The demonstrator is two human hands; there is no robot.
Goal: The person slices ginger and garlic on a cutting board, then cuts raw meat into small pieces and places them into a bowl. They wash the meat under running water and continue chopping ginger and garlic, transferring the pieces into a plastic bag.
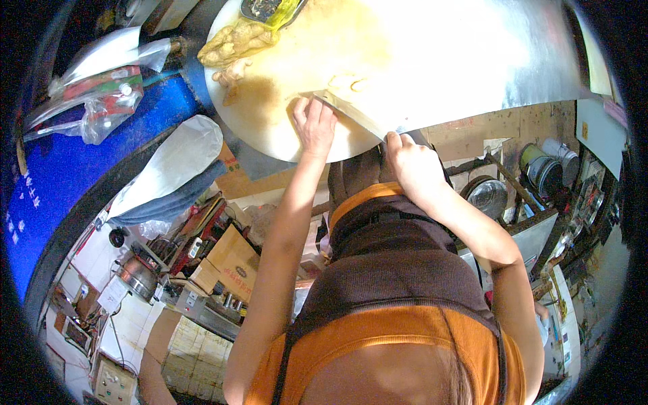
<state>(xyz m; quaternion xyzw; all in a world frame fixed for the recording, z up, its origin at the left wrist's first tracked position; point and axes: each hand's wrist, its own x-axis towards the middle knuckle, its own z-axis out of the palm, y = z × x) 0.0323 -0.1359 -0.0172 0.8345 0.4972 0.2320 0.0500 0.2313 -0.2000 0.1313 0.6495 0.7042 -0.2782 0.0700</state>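
My right hand [412,159] grips the handle end of a wide-bladed kitchen knife [354,115], likely a cleaver. The blade slants up and left across the round cutting board [273,136]. Close beside the blade's far end, my left hand [315,124] rests on the board with fingers curled down; whatever lies under the fingertips is hidden. Past the blade are a few pale pieces [349,82], washed out by glare. A knobby ginger root [233,75] lies at the board's left edge. Above it sits a yellowish bag [238,43] of lumpy contents, apparently more ginger.
A dark tray [263,9] stands at the board's far edge. Shiny metal worktop [536,71] extends right. Left are a blue surface [101,147] with plastic bags [111,96] and a pale covered object [172,162]. Pots and buckets [544,167] stand lower right.
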